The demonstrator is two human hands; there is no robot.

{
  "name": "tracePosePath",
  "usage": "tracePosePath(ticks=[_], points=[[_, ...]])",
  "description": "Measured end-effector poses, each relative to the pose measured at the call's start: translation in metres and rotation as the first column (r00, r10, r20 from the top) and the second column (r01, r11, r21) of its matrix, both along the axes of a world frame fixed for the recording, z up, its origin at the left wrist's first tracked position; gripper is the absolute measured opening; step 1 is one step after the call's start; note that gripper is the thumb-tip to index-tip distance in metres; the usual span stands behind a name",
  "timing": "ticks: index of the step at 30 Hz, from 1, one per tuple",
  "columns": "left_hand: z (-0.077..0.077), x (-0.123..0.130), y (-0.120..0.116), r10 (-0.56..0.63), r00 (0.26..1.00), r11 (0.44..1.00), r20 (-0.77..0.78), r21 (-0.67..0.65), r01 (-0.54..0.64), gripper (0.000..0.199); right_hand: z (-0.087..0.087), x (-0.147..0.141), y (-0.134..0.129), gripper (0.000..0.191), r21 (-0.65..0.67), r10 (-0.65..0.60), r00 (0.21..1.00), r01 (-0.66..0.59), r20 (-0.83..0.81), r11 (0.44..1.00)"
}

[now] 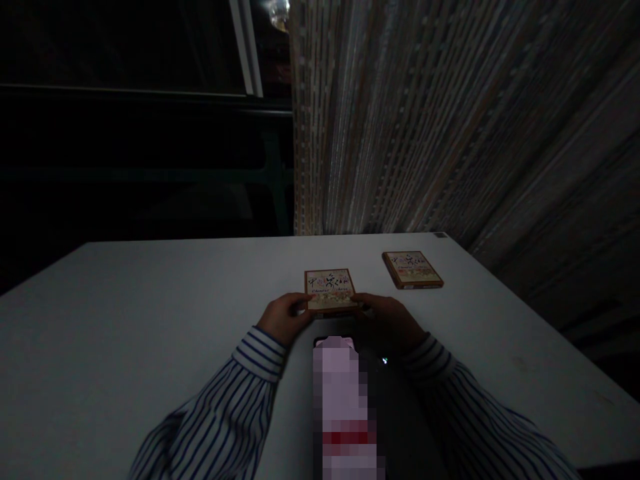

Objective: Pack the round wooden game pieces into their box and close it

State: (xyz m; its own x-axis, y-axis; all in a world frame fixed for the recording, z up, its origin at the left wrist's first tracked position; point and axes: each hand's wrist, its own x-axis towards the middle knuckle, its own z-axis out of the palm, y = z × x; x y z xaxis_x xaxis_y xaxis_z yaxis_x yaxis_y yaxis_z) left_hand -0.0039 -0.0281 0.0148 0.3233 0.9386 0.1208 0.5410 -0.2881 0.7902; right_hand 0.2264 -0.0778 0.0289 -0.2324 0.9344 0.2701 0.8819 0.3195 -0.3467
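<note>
Between my two hands is a flat Chinese chess box [330, 289] with a brown border and printed characters on its lid. My left hand [286, 317] grips its left edge, thumb and fingers closed at the near corner. On the opposite side, my right hand [393, 317] pinches the right edge. Whether the box rests on the white table [175, 313] or is slightly raised, I cannot tell. A second, similar Chinese chess box [413, 269] lies farther right, apart from my hands.
A phone [334, 342] lies just below the held box, its screen blurred out. Striped string curtains [370, 133] hang behind the table's far edge. The room is dim, with a dark window frame [245, 50] at the back left.
</note>
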Motion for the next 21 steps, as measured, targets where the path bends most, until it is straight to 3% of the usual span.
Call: tracePosePath(ticks=[7, 13, 17, 21], points=[[-0.005, 0.0, 0.001, 0.002, 0.995, 0.991, -0.098, 0.135, 0.011, 0.037, -0.003, 0.0, -0.002, 0.026, 0.068, 0.02, 1.0, -0.019, -0.006, 0.998], [-0.022, -0.001, 0.01, -0.009, 0.973, 0.936, -0.232, 0.34, 0.09, 0.045, -0.008, 0.003, 0.002, 0.03, 0.185, 0.039, 0.999, -0.043, 0.025, 0.982], [-0.029, -0.002, 0.012, -0.034, 0.959, 0.912, -0.282, 0.383, 0.145, 0.043, -0.009, 0.001, 0.004, 0.031, 0.129, 0.063, 0.993, -0.075, 0.097, 0.989], [-0.027, -0.001, 0.011, -0.019, 0.952, 0.911, -0.306, 0.387, 0.142, 0.043, -0.009, -0.001, 0.005, 0.031, 0.083, 0.038, 0.991, -0.048, 0.125, 0.995]])
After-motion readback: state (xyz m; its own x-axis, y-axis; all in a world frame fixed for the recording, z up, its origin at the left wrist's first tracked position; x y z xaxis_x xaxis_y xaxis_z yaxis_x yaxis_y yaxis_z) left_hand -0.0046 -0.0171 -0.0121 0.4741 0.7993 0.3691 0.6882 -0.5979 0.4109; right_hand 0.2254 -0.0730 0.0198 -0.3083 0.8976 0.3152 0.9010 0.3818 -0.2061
